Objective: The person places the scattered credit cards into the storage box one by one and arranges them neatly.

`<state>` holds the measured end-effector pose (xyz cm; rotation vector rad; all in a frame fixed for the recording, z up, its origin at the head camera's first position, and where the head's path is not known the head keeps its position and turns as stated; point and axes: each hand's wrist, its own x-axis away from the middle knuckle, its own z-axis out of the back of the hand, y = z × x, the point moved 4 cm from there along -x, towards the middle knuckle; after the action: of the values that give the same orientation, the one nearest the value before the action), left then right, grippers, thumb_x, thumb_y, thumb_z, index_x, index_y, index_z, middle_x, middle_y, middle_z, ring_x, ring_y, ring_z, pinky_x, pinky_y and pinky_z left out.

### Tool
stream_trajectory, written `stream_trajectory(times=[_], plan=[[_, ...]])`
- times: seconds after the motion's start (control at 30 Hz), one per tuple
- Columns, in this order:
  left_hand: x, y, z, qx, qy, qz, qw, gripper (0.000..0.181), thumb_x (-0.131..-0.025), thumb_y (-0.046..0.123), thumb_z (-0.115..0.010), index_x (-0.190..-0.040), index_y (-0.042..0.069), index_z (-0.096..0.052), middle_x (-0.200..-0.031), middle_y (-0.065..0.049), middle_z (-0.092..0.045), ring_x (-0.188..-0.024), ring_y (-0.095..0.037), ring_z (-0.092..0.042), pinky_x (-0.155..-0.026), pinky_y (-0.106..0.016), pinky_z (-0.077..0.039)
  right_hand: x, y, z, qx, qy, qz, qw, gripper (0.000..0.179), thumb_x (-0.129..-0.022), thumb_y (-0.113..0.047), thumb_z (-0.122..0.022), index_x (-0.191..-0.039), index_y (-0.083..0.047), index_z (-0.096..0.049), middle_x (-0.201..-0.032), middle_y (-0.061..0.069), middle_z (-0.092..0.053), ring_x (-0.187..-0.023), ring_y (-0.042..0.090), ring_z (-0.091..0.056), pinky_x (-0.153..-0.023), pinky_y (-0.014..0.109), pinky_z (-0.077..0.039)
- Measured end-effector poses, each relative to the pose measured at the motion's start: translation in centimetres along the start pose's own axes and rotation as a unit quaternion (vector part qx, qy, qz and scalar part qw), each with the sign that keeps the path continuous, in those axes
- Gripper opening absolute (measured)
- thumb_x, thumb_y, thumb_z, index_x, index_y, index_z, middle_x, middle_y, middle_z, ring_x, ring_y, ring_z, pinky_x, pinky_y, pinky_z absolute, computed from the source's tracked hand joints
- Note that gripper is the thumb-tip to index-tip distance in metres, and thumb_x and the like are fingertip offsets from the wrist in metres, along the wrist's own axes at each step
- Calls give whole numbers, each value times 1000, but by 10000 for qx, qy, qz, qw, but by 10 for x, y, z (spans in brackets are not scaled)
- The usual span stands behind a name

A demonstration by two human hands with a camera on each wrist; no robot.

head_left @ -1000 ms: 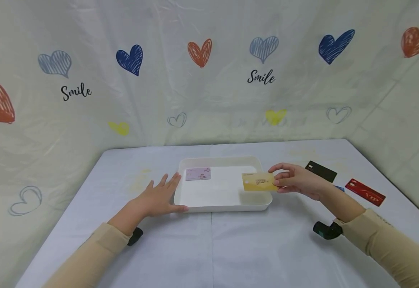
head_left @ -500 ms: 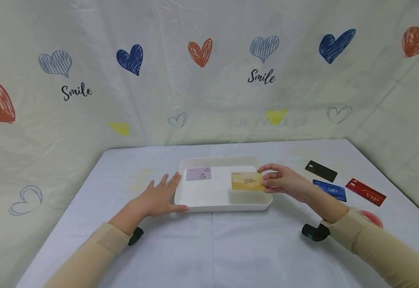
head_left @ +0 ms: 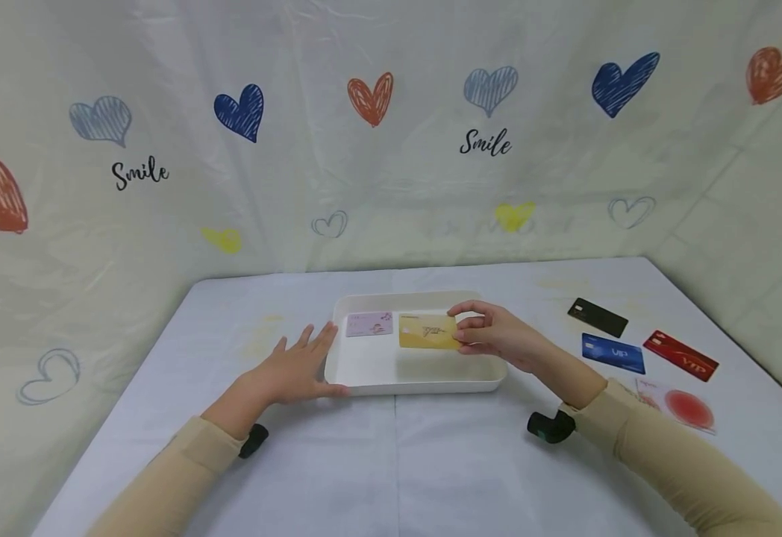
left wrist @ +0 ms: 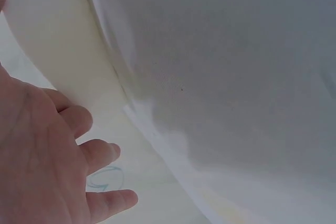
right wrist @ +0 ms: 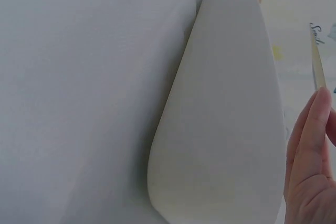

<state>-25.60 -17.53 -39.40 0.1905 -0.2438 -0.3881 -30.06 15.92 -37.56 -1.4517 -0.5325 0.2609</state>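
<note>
A yellow card [head_left: 426, 332] is pinched at its right end by my right hand [head_left: 498, 335], above the white tray [head_left: 424, 388]. In the right wrist view the same card [right wrist: 317, 64] shows edge-on between thumb and fingers, apart from the tray's side wall [right wrist: 220, 108]. Inside the tray, toward its back left, lies a pale pink card [head_left: 369, 324]. My left hand [head_left: 297, 371] has its fingers spread, resting against the tray's left side with the thumb at the front left corner. The left wrist view shows this hand [left wrist: 47, 156] from the palm side.
Right of the tray, a black card [head_left: 598, 318], a blue VIP card [head_left: 612, 353], a red VIP card [head_left: 681, 356] and a whitish card with a red circle [head_left: 689, 409] lie on the white tablecloth [head_left: 391, 462]. A heart-printed curtain [head_left: 418, 171] hangs behind.
My right hand has carried the yellow card leftward over the tray, close to the pink card. The blue card and red-circle card have come into sight from behind the right arm. My left hand stays put.
</note>
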Motion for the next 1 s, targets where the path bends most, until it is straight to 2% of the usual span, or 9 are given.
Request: stream_trajectory(times=[0.27,0.4,0.6,0.83,1.0], plan=[[0,1,1,-37,26,14,10000,122,-84,75,-66,-164,3,-10,-171,-12,-13,-155,-41,-9,-115,-72,-10,-18,1,-18,-56,76,23,10000,40,-99,4,-64,-136,4,-49,-95,7,-63,-84,16,-67,-84,33,-60],[1,0,0,-36,12,42,10000,123,-83,77,-66,-164,3,-10,-171,-12,-13,-155,-41,-9,-116,-72,-10,-26,7,-26,-234,100,-156,9996,38,-99,4,-62,-136,3,-50,-96,8,-63,-82,16,-69,-78,28,-60],[2,1,0,-22,39,41,10000,122,-84,77,-65,-164,3,-10,-171,-12,-13,-155,-41,-9,-116,-72,-10,-35,14,-36,-390,76,-367,9985,40,-100,4,-61,-138,4,-49,-99,8,-63,-81,15,-68,-77,25,-60],[1,2,1,-23,49,62,10000,122,-84,76,-65,-164,4,-10,-171,-11,-13,-155,-41,-9,-116,-71,-10,-47,18,-46,-377,64,-613,9974,43,-100,2,-62,-141,2,-49,-105,12,-64,-80,16,-67,-75,24,-59],[3,2,1,8,17,73,10000,122,-84,76,-65,-164,4,-10,-171,-12,-12,-155,-40,-9,-116,-72,-9,-53,19,-54,-264,123,-723,9970,43,-99,3,-63,-140,2,-50,-103,13,-65,-77,16,-66,-71,24,-59]])
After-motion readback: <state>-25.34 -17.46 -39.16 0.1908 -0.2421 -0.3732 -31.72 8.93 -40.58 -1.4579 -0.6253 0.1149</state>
